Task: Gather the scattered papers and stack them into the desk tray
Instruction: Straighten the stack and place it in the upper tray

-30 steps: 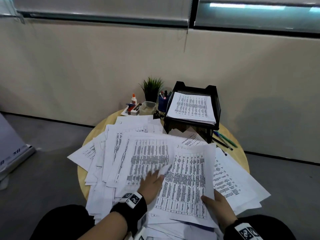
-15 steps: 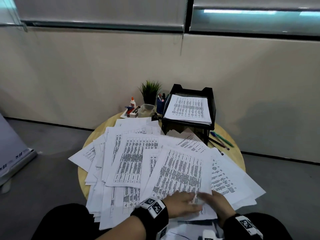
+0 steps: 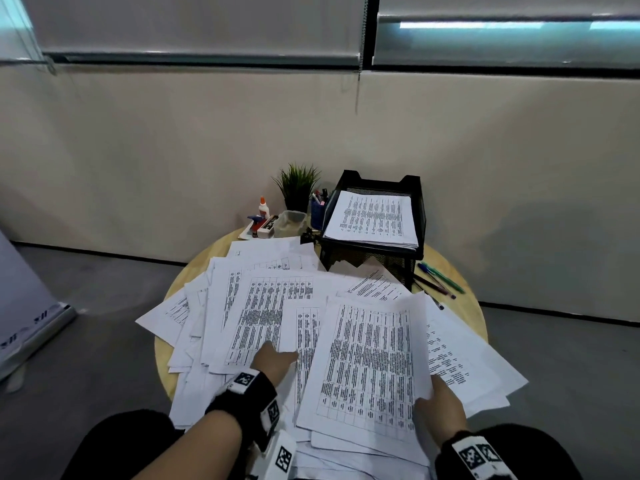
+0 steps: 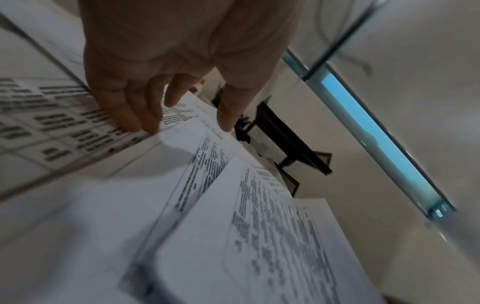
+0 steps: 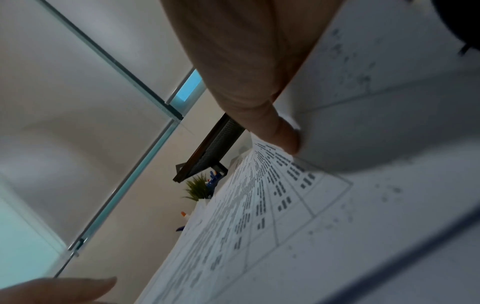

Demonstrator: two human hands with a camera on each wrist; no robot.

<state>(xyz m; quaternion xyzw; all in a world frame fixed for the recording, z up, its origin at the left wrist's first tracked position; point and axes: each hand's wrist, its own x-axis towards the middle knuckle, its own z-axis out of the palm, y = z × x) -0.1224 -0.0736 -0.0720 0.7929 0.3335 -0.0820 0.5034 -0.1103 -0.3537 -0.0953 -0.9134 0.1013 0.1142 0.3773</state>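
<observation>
Printed sheets lie scattered and overlapping over a round wooden table point(image 3: 462, 308). A black mesh desk tray point(image 3: 420, 216) stands at the back right and holds a neat stack of papers point(image 3: 374, 218). My right hand point(image 3: 437, 398) pinches the lower right edge of the top sheet point(image 3: 367, 365), which curls up off the pile. In the right wrist view its thumb point(image 5: 284, 133) presses on that sheet and the fingers are hidden behind it. My left hand point(image 3: 275, 360) rests on the neighbouring sheets with straight fingers point(image 4: 135, 121) touching a page.
Left of the tray stand a small green plant point(image 3: 298, 183), a blue pen cup point(image 3: 317, 211), a clear plastic tub point(image 3: 290, 221) and a glue bottle point(image 3: 264, 206). Pens point(image 3: 440, 280) lie on the table right of the tray. Grey floor surrounds the table.
My left hand has moved away from the right hand, back left onto the neighbouring sheets. The right hand keeps the top sheet, whose right edge now stands higher.
</observation>
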